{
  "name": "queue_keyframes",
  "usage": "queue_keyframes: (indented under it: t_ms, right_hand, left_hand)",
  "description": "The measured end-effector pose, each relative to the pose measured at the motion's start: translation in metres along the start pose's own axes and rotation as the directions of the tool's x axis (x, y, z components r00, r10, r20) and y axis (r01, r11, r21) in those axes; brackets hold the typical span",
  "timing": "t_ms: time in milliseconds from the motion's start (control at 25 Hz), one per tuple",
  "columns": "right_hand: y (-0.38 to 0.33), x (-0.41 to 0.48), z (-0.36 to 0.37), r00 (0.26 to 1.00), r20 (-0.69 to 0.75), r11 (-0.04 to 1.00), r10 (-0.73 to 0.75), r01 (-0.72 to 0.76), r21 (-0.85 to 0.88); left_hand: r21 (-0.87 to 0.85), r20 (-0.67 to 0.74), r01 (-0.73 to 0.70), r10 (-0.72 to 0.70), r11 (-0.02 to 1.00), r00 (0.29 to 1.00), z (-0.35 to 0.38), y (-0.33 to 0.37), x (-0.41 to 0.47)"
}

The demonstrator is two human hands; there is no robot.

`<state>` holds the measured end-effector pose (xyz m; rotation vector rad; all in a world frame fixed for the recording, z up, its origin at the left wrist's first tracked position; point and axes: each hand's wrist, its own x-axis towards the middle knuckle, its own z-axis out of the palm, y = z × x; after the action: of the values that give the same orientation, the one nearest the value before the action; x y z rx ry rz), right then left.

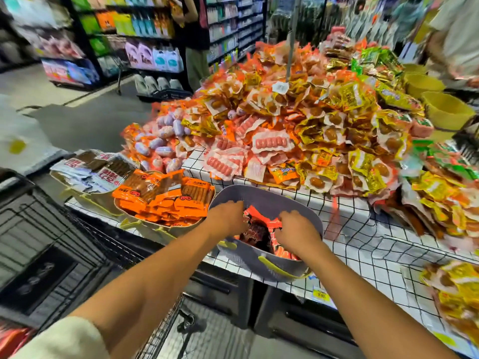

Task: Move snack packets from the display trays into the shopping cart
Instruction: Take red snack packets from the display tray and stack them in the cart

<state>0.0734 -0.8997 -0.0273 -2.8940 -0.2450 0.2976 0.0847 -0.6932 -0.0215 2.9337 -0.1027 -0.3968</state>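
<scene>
Head view shows the left hand (pixel 228 216) and right hand (pixel 298 232) both curled onto red snack packets (pixel 260 218) in the grey basket (pixel 259 196) at the tabletop's (pixel 368 244) front edge; they are probably light, crinkly and slippery, so best pinched by their sealed edges.

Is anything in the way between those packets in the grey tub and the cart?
Nothing visible. Left hand and right hand grip the red-orange snack packets in the grey plastic basket; the black wire shopping cart stands just left, beyond its rim.
</scene>
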Motion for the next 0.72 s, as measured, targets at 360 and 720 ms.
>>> queue_keyframes:
  t_ms: [360, 720]
  right_hand:
    - [-0.118, -0.084, 0.01, 0.87, -0.352, 0.855, -0.344, 0.445, 0.265]
    - [-0.253, -0.206, 0.197, 0.799, 0.153, 0.797, -0.582, 0.522, 0.306]
  left_hand:
    - [-0.048, -0.47, -0.08, 0.048, 0.996, 0.881, 0.034, -0.101, -0.171]
    - [-0.363, -0.265, 0.353, -0.459, 0.862, 0.848, 0.194, -0.241, -0.431]
